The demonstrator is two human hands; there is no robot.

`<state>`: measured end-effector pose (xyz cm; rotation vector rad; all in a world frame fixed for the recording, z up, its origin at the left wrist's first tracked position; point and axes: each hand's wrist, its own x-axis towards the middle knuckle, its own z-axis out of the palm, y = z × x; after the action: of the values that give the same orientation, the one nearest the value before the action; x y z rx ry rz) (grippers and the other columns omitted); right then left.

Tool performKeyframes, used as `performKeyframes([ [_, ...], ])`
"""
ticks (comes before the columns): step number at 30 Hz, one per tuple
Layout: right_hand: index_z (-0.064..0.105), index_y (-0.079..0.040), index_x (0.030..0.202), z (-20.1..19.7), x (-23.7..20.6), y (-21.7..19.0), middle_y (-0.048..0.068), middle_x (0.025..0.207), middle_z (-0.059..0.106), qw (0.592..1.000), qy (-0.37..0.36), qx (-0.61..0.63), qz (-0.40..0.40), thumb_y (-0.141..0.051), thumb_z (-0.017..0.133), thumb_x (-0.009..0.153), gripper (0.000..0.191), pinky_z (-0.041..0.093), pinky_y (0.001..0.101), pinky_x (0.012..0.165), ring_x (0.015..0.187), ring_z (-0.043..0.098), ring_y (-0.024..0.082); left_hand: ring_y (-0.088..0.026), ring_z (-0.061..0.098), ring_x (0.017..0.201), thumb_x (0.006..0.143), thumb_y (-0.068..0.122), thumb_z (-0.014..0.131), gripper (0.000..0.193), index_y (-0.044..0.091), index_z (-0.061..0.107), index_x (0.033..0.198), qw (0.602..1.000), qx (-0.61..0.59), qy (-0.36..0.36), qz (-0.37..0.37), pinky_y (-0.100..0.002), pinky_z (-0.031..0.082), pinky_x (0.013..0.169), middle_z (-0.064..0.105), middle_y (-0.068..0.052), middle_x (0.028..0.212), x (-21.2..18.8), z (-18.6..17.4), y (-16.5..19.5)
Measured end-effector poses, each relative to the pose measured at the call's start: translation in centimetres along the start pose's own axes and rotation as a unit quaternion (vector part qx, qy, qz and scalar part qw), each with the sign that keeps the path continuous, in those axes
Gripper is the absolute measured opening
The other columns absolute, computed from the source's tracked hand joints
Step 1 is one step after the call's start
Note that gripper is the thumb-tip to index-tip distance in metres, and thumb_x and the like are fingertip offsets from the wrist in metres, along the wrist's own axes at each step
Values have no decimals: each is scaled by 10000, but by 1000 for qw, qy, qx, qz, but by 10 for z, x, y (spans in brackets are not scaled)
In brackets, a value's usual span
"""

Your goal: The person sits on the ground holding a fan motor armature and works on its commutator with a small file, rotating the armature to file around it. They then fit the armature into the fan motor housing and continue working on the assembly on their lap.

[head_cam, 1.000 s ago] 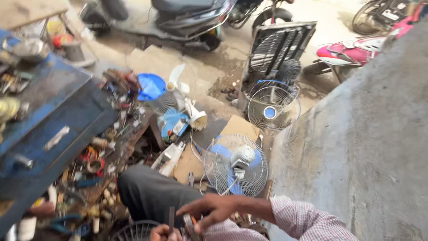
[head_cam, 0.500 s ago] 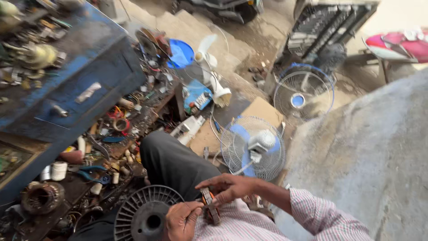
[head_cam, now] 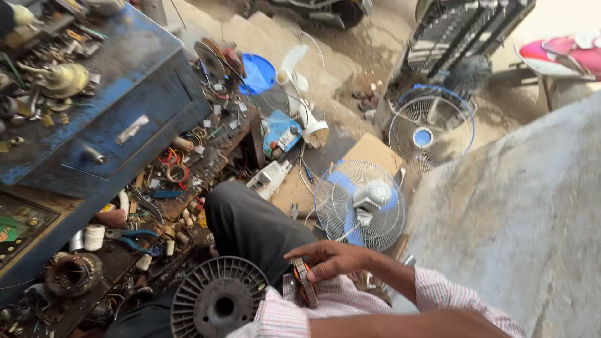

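Note:
My right hand (head_cam: 332, 260) reaches in from the right, out of a pink checked sleeve, and its fingers close on a small round motor part (head_cam: 305, 283) with orange windings. It holds the part on edge over my lap, just above my checked shirt. A bare forearm (head_cam: 407, 324) lies along the bottom edge; my left hand itself is hidden. A grey ribbed plastic spool (head_cam: 216, 302) rests against my dark trouser leg (head_cam: 250, 225), just left of the part.
A blue metal cabinet (head_cam: 113, 112) strewn with parts stands at left. Wires, blue pliers (head_cam: 141, 241) and a wound stator (head_cam: 72, 275) litter the floor. A blue-bladed table fan (head_cam: 360, 203) and a fan guard (head_cam: 429, 134) lie ahead. A grey concrete slab (head_cam: 519, 213) fills the right.
The view has tilted down and left toward my lap. My right hand has closed onto the motor part, and my left hand has slipped out of sight at the bottom.

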<state>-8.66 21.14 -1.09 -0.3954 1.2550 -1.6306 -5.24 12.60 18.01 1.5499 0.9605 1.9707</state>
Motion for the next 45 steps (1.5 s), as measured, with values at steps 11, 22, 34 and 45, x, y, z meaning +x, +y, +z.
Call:
performKeyframes([
  [11, 415, -17, 1559, -6, 4, 3, 129, 1419, 626, 997, 23, -17, 72, -352, 776, 858, 857, 464, 399, 1141, 1358, 570, 255, -285, 758, 724, 920, 258, 696, 226, 34, 728, 908, 781, 362, 307, -405, -394, 567, 616, 759, -131, 818, -199, -58, -17],
  [22, 410, -69, 1628, -3, 12, -7, 161, 1313, 659, 995, -20, -94, 33, -334, 790, 901, 861, 488, 395, 1063, 1197, 592, 219, -277, 730, 705, 912, 158, 711, 151, 8, 718, 897, 776, 374, 411, -299, -384, 561, 629, 745, -141, 806, -236, -40, -26],
  [34, 392, -111, 1633, -25, 20, 39, 92, 969, 711, 990, -63, -125, 33, -230, 739, 922, 800, 532, 330, 768, 827, 644, 130, -285, 687, 691, 996, 74, 655, 77, 1, 658, 1019, 780, 399, 341, -341, -379, 536, 557, 672, -145, 839, -252, -34, -14],
  [45, 361, -108, 1610, -13, 19, 32, 99, 1111, 745, 994, -82, -71, -25, -187, 720, 932, 772, 609, 377, 962, 1035, 728, 179, -231, 650, 663, 957, 59, 675, 69, 4, 637, 941, 802, 404, 273, -344, -363, 525, 535, 628, -109, 759, -246, -31, -11],
])
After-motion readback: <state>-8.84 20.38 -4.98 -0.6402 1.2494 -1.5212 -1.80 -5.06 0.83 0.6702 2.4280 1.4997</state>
